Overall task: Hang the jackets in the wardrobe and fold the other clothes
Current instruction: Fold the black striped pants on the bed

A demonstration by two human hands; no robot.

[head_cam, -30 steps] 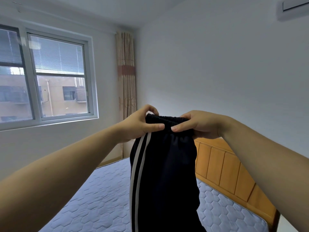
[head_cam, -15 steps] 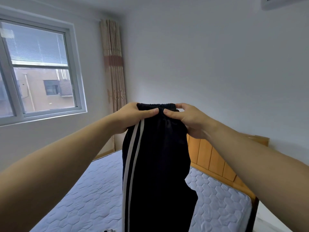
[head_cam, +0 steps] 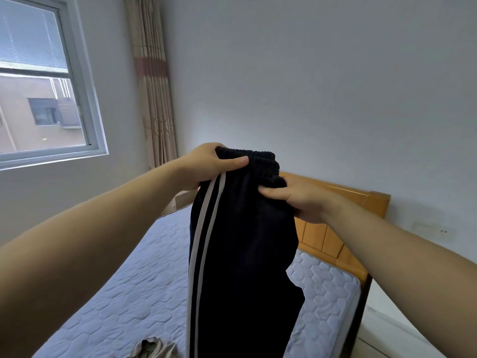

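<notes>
I hold a pair of dark navy track pants up in the air over the bed, folded lengthwise, with two white stripes down the left edge. My left hand pinches the elastic waistband at its top left corner. My right hand grips the fabric a little below the waistband on the right side. The pants hang straight down and their lower end runs out of the frame. A crumpled beige garment lies on the mattress at the bottom edge.
The bed has a pale blue quilted mattress and a wooden headboard against the white wall. A window is at left, with a striped beige curtain in the corner.
My right hand has slid from the waistband's top down the right side of the pants. The view has swung right and slightly down, bringing the beige garment into sight.
</notes>
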